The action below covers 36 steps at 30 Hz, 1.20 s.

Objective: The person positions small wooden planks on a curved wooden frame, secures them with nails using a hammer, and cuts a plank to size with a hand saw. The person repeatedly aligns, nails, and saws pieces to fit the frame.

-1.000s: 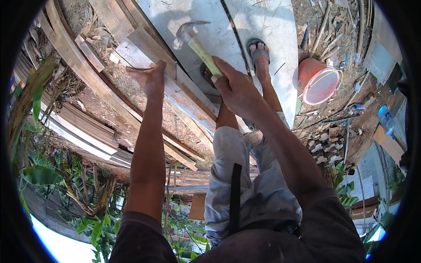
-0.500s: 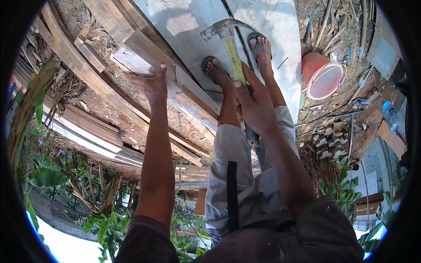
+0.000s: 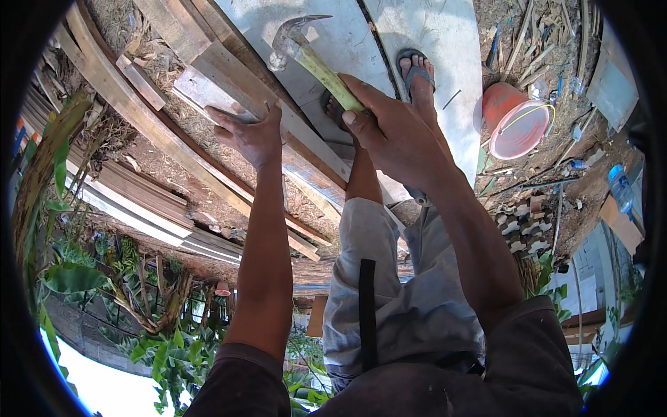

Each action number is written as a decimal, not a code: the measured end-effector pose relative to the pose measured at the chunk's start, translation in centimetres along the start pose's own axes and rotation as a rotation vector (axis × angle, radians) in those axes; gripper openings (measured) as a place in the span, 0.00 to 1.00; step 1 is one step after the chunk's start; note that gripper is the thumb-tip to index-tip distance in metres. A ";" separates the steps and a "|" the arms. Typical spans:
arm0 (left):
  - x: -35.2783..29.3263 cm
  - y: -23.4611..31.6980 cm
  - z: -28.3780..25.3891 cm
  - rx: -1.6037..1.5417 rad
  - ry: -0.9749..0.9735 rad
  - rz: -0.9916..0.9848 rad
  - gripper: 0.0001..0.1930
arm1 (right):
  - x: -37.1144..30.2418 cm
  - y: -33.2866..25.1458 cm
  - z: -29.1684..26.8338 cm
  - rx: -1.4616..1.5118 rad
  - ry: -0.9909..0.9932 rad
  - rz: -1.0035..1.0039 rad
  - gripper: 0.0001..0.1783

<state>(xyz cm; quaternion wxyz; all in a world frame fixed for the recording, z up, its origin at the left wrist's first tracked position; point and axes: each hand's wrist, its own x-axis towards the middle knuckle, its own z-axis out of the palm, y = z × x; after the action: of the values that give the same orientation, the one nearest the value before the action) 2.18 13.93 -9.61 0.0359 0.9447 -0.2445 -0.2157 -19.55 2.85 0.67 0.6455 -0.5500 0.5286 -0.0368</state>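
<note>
My right hand (image 3: 403, 135) is closed round the handle of a claw hammer (image 3: 326, 82). The handle is yellow-green with a dark butt end, and the steel head is raised toward the far left, claw pointing away. My left hand (image 3: 253, 139) is at a wooden beam (image 3: 233, 80), thumb and fingers spread wide. Its fingers lie over a pale short board (image 3: 198, 90) on the beam's left side, and its thumb is near the beam's upper face. Whether the fingertips press on the wood is hard to tell.
My sandalled feet (image 3: 419, 73) stand on pale panels (image 3: 445, 42). A loose nail (image 3: 451, 99) lies on the right panel. An orange bucket (image 3: 504, 111) is tipped over at the right, near a plastic bottle (image 3: 620, 187). Long curved planks (image 3: 128, 83) lie at the left, above leafy plants (image 3: 76, 274).
The hammer has swung left and away, its head now tilted farther left. My left hand has shifted right along the beam. The nail that stood by its thumb is now hidden.
</note>
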 end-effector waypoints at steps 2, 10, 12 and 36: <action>-0.2 -0.4 -0.1 -0.052 -0.014 0.023 0.71 | 0.8 -0.2 0.6 -0.050 0.089 -0.148 0.27; -0.3 -2.6 -1.0 -0.182 -0.141 0.154 0.77 | 2.7 -1.9 1.3 -0.296 -0.082 -0.100 0.25; 1.2 -2.6 -2.3 -0.278 -0.141 0.157 0.79 | 3.2 -2.1 0.3 -0.248 -0.041 -0.066 0.25; 6.8 -1.8 -1.8 -0.377 -0.065 -0.069 0.70 | 2.6 -4.6 2.3 -0.310 -0.187 -0.077 0.30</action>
<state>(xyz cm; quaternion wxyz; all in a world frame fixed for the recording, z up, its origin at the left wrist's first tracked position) 9.17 12.21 -10.93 0.1966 0.9217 -0.1681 -0.2891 -14.29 0.99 2.09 0.5975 -0.6637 0.4442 0.0718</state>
